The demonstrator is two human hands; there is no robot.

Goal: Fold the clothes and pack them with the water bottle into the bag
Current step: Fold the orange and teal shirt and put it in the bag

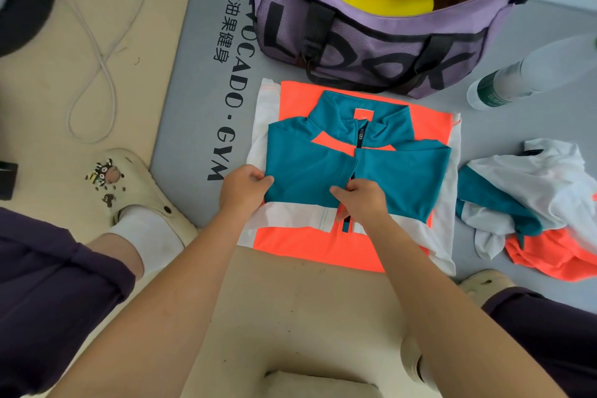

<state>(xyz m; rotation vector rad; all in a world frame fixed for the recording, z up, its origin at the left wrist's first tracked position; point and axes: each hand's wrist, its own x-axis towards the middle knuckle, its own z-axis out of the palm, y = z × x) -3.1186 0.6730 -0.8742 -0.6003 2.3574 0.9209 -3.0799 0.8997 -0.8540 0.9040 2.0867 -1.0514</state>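
A person's left hand (243,188) and right hand (361,200) both pinch a half-folded teal, white and orange jacket (352,171) on a gym mat (200,81) — the open purple bag (381,19) behind, holding something yellow. Unpacked on the right: a water bottle (523,74) and crumpled clothes (536,203).

Grey gym mat (200,126) with black lettering, white cable (97,52) looped on beige floor (106,3)
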